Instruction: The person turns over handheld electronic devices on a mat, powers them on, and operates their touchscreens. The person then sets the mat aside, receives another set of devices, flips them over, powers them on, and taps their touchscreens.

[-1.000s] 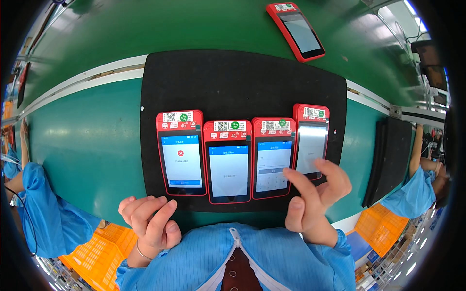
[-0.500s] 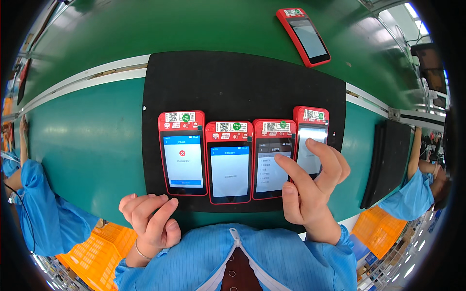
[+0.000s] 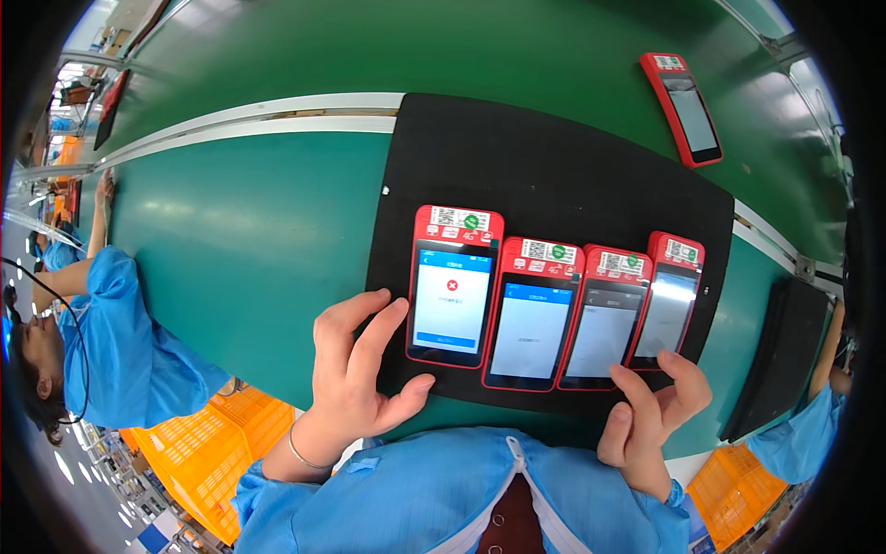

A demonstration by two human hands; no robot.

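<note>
Several red handheld payment terminals lie face up in a row. The leftmost terminal [image 3: 452, 300] shows a white screen with a red cross mark and a blue bar. Beside it, another terminal [image 3: 529, 332] has a blue-topped pale screen. A third terminal [image 3: 600, 337] shows a grey-topped, nearly blank screen. At the right end, one terminal [image 3: 666, 314] has a pale, glaring screen. My left hand [image 3: 365, 365] is open with fingers spread, its fingertips by the leftmost terminal's left edge. Holding nothing, my right hand [image 3: 651, 415] hovers at the lower edges of the two right terminals, fingers bent and apart.
The row rests on a black mat [image 3: 554, 166] over a green bench [image 3: 249, 203]. Another red terminal [image 3: 688, 111] lies beyond the white rail [image 3: 277, 115]. Dark stacked panels [image 3: 775, 355] stand right. Orange crates [image 3: 226, 443] and a co-worker [image 3: 138, 342] are at left.
The view has swung left, so the bench appears shifted right. My left hand has uncurled and come beside the leftmost terminal. My right hand has drawn back; the third terminal's list has gone.
</note>
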